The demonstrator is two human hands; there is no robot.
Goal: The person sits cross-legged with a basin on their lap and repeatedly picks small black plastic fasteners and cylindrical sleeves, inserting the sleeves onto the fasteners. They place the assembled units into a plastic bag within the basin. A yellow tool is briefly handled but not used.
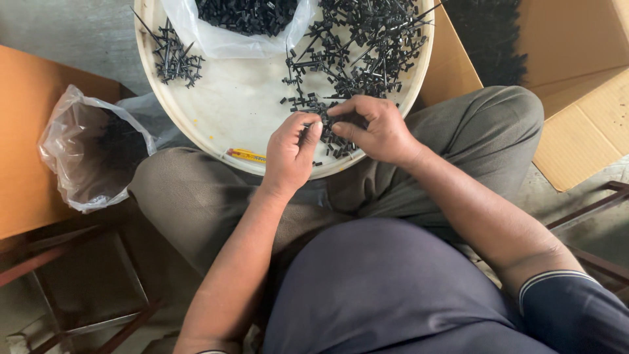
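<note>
A round cream tray (pixel 223 111) rests on my knees. A heap of small black plastic parts on sprues (pixel 367 46) covers its right side, and a smaller bunch (pixel 173 59) lies at its left rim. My left hand (pixel 291 154) and my right hand (pixel 373 128) meet over the tray's near edge. Both pinch the same small black plastic piece (pixel 327 121) between fingers and thumb. Loose black bits (pixel 337 147) lie under the hands. A yellow tool (pixel 247 155) sits on the tray's near rim.
A clear bag of black parts (pixel 246 23) lies on the tray's far side. Another clear bag (pixel 92 151) sits on an orange surface at left. An open cardboard box (pixel 576 85) with black parts stands at right. Metal frames flank my legs.
</note>
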